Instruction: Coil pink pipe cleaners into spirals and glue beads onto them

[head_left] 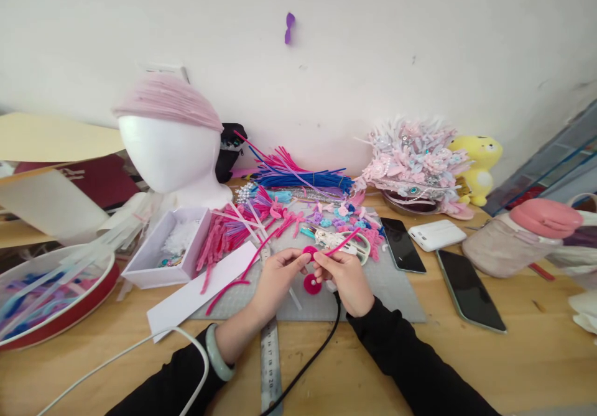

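Over the grey cutting mat (392,298), my two hands meet at a magenta pipe cleaner (342,242). One end is rolled into a small flat coil, and the loose end points up to the right. My left hand (282,276) pinches the left side of the coil. Thumb and fingers of my right hand (345,279) are closed on it where the loose end leaves. Just below the fingertips is a magenta disc (312,284) with a white bead at its centre. More magenta pipe cleaners (228,288) lie left of my left hand.
Left are a white box (137,273) of beads, a red-rimmed tub (100,291) and a white head form (153,155). A steel ruler (270,366) and black cable (321,344) run forward. Two phones (471,291), a power bank (436,234) and a pink-lidded jar (494,248) stand right.
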Action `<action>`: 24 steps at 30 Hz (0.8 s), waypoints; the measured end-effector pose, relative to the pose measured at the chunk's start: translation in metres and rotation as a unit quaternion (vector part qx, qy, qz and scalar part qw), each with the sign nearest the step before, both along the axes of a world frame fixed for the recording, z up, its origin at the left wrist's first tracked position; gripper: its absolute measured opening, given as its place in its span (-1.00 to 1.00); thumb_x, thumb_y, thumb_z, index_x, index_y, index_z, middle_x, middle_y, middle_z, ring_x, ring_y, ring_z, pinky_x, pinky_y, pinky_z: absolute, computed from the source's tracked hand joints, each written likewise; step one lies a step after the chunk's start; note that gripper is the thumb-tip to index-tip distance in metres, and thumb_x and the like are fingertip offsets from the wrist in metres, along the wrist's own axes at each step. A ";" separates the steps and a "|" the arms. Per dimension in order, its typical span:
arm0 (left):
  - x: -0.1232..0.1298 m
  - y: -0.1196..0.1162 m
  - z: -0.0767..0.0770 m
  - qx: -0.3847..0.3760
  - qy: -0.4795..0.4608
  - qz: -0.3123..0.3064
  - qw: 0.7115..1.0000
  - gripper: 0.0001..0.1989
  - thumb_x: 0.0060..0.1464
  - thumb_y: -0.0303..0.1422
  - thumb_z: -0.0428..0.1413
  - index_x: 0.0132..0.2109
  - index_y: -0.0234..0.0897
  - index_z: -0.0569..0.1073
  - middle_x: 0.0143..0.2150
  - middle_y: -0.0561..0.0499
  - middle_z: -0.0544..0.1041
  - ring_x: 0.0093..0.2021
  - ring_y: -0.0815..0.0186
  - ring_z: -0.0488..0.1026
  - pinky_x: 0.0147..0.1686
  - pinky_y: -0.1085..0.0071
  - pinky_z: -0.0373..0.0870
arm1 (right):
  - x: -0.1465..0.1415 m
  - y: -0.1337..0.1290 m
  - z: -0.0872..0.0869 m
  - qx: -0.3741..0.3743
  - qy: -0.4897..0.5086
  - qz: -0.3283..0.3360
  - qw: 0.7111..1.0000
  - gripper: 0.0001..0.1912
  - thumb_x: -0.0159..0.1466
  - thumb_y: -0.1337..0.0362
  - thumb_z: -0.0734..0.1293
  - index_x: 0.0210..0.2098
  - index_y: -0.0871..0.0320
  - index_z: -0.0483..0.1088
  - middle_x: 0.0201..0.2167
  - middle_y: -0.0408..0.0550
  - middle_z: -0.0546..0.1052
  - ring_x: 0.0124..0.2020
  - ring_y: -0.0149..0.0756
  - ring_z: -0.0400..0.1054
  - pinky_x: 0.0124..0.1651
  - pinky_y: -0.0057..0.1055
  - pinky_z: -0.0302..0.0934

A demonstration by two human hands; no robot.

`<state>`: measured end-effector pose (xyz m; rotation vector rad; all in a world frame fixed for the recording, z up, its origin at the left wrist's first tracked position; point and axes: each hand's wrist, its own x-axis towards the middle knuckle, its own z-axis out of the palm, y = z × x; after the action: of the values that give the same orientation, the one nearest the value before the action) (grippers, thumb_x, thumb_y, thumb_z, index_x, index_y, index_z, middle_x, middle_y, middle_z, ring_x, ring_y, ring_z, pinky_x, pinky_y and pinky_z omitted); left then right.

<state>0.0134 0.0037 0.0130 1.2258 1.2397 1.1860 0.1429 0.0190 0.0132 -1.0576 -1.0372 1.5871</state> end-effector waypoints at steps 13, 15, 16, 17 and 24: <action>-0.007 0.004 0.001 -0.002 0.017 0.005 1.000 -0.74 -0.07 -0.22 0.03 -0.55 -0.32 0.33 -0.62 0.15 0.26 -0.54 0.43 0.18 -0.44 0.51 0.11 | 0.007 0.005 -0.003 0.023 -0.032 0.026 0.999 -0.79 -0.03 0.20 0.35 -0.50 0.25 0.43 -0.68 -0.15 0.43 -0.68 -0.50 0.29 -0.59 -0.57 0.16; -0.007 0.004 0.000 -0.006 0.022 0.014 1.000 -0.73 -0.07 -0.21 0.03 -0.57 -0.32 0.31 -0.63 0.16 0.25 -0.54 0.43 0.17 -0.44 0.51 0.10 | 0.008 0.006 -0.002 0.027 -0.044 0.027 0.998 -0.79 -0.04 0.22 0.36 -0.47 0.25 0.43 -0.68 -0.16 0.43 -0.67 -0.48 0.30 -0.57 -0.55 0.19; -0.007 0.004 0.000 -0.008 0.022 0.018 1.000 -0.72 -0.07 -0.21 0.03 -0.58 -0.32 0.30 -0.63 0.16 0.25 -0.54 0.43 0.17 -0.44 0.51 0.10 | 0.007 0.006 -0.002 0.028 -0.054 0.028 0.998 -0.79 -0.05 0.22 0.36 -0.46 0.25 0.43 -0.69 -0.17 0.43 -0.66 -0.47 0.30 -0.56 -0.54 0.20; -0.006 0.004 0.000 -0.009 0.020 0.022 1.000 -0.71 -0.07 -0.21 0.02 -0.59 -0.32 0.28 -0.63 0.15 0.24 -0.54 0.44 0.17 -0.44 0.51 0.10 | 0.007 0.006 -0.002 0.030 -0.066 0.031 0.997 -0.79 -0.05 0.23 0.36 -0.44 0.24 0.43 -0.70 -0.17 0.43 -0.66 -0.46 0.31 -0.55 -0.53 0.21; -0.004 0.003 -0.007 -0.013 -0.025 0.017 0.999 -0.69 -0.04 -0.18 0.00 -0.58 -0.31 0.26 -0.63 0.15 0.23 -0.55 0.44 0.16 -0.45 0.50 0.10 | 0.002 0.004 -0.008 0.103 -0.128 0.042 0.986 -0.86 0.00 0.25 0.32 -0.48 0.20 0.42 -0.69 -0.18 0.43 -0.64 -0.40 0.33 -0.54 -0.48 0.25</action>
<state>0.0098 0.0070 0.0058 1.1534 1.2396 1.2155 0.1452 0.0225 0.0054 -1.1060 -1.4034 1.3977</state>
